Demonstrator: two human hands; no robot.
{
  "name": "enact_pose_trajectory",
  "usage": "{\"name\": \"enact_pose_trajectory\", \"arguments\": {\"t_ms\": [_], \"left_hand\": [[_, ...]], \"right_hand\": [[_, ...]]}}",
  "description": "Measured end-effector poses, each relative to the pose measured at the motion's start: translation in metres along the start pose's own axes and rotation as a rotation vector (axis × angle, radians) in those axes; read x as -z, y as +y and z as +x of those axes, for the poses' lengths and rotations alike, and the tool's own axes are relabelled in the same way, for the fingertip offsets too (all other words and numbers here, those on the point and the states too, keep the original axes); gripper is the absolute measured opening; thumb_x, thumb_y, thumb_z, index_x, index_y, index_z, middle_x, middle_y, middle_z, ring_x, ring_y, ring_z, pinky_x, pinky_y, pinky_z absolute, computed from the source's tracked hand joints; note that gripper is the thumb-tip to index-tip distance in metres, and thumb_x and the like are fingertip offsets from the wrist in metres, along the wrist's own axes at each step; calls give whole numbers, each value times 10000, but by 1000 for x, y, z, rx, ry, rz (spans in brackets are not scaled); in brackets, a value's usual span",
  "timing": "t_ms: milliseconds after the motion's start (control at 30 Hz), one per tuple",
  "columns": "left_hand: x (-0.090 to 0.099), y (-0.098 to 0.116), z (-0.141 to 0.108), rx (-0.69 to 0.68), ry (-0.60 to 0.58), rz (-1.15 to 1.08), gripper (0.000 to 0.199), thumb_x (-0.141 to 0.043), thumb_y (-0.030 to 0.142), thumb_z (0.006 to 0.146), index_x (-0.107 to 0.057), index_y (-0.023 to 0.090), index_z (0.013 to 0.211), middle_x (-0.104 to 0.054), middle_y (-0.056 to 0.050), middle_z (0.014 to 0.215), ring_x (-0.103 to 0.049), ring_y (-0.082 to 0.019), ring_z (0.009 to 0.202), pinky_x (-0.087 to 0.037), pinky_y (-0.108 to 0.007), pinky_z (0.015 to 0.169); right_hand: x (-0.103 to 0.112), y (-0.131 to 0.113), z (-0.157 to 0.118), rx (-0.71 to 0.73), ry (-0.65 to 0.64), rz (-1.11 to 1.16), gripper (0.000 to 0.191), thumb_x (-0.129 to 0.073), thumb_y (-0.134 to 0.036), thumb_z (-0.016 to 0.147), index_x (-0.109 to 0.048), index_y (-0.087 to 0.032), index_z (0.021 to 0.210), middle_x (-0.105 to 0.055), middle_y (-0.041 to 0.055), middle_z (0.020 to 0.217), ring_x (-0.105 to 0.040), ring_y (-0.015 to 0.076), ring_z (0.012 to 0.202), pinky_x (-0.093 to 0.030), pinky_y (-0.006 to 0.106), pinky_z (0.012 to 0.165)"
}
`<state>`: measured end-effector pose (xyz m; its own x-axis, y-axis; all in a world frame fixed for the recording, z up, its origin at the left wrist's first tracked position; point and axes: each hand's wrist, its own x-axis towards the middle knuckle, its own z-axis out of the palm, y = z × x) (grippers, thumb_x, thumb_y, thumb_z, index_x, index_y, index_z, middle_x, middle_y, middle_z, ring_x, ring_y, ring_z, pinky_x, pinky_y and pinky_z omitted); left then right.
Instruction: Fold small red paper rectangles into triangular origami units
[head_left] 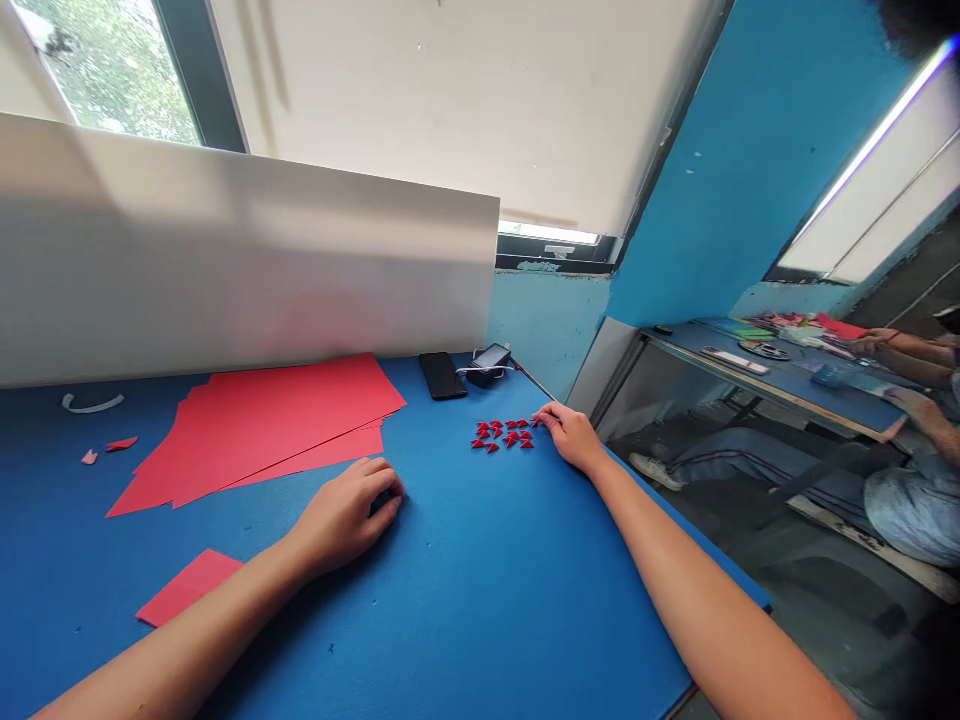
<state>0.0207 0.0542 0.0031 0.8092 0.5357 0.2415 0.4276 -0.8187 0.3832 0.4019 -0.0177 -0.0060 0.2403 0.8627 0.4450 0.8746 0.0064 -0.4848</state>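
My right hand (571,436) is at the right end of a cluster of small folded red paper triangles (511,439), its thumb and forefinger pinched on one folded paper triangle (535,421). Loosely curled, my left hand (352,512) rests on the blue tabletop (465,590), thumb tip close to the fingertips and nothing visible between them. Just beyond it lies a fanned stack of red paper sheets (277,425). A smaller red paper piece (191,588) lies beside my left forearm, which partly covers it.
Behind the cluster are a black phone (442,376) and a dark device (489,362) with a white cable. Paper scraps (120,444) and a white curved strip (91,404) lie far left. A white board (247,270) borders the back. Another person (911,500) sits at a second table (810,385).
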Motion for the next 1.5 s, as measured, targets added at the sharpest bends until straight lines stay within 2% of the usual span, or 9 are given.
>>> {"name": "enact_pose_trajectory", "arguments": {"t_ms": [200, 433, 600, 700, 800, 933, 1100, 1300, 1500], "left_hand": [[-1, -1, 0, 6, -3, -5, 142, -438, 256, 892, -574, 214, 887, -594, -32, 947, -552, -191, 897, -430, -307, 763], [-1, 0, 0, 8, -5, -3, 146, -437, 254, 890, -577, 212, 883, -595, -33, 948, -550, -193, 895, -431, -312, 762], [1, 1, -1, 0, 0, -2, 158, -431, 254, 891, -582, 206, 890, -600, -42, 953, -550, -197, 902, -437, -317, 769], [1, 0, -1, -5, 5, 0, 161, -429, 257, 894, -581, 206, 894, -601, -45, 955, -551, -198, 901, -439, -316, 769], [0, 0, -2, -6, 1, 2, 156, -432, 258, 893, -581, 210, 892, -601, -44, 956, -552, -199, 903, -439, -313, 768], [1, 0, -2, 2, -10, -1, 158, -428, 262, 897, -577, 213, 892, -597, -40, 964, -551, -196, 905, -435, -310, 769], [1, 0, -1, -1, -16, 2, 161, -428, 277, 902, -573, 210, 882, -597, -37, 958, -552, -194, 898, -431, -310, 770], [1, -1, 0, -7, -12, 5, 168, -421, 282, 907, -573, 211, 892, -600, -40, 960, -557, -192, 894, -435, -309, 768], [2, 1, -1, -10, -5, 15, 166, -422, 277, 903, -575, 215, 880, -604, -41, 956, -563, -193, 894, -440, -301, 760]], "right_hand": [[1, 3, 1, 26, 48, -24, 229, -472, -313, 897, -669, -202, 865, -684, 77, 921, -600, 228, 898, -431, 341, 816], [5, 5, -1, 19, -19, -36, 221, -443, -289, 901, -638, -196, 855, -681, 64, 865, -607, 205, 804, -441, 314, 730], [11, 5, -4, 1, -88, -46, 219, -397, -256, 913, -604, -192, 948, -676, 48, 815, -611, 188, 732, -452, 293, 667], [16, 5, -5, 15, -139, -58, 234, -417, -222, 898, -619, -205, 1014, -689, 47, 865, -629, 190, 791, -467, 299, 715], [21, 6, -5, 25, -171, -83, 234, -466, -217, 871, -676, -207, 973, -697, 69, 953, -629, 211, 874, -464, 327, 799], [26, 8, -7, 5, -225, -89, 246, -551, -259, 832, -707, -225, 1018, -707, 68, 1016, -636, 219, 881, -484, 319, 784], [31, 11, -8, -17, -251, -78, 305, -507, -200, 840, -699, -240, 1074, -708, 50, 1029, -637, 196, 880, -488, 300, 774], [32, 15, -8, 9, -244, -77, 351, -549, -93, 773, -712, -230, 1053, -663, 64, 1062, -623, 165, 817, -484, 281, 745], [28, 12, -7, 38, -246, -69, 167, -596, -221, 823, -743, -239, 900, -658, 38, 951, -620, 156, 791, -480, 281, 750]]}}
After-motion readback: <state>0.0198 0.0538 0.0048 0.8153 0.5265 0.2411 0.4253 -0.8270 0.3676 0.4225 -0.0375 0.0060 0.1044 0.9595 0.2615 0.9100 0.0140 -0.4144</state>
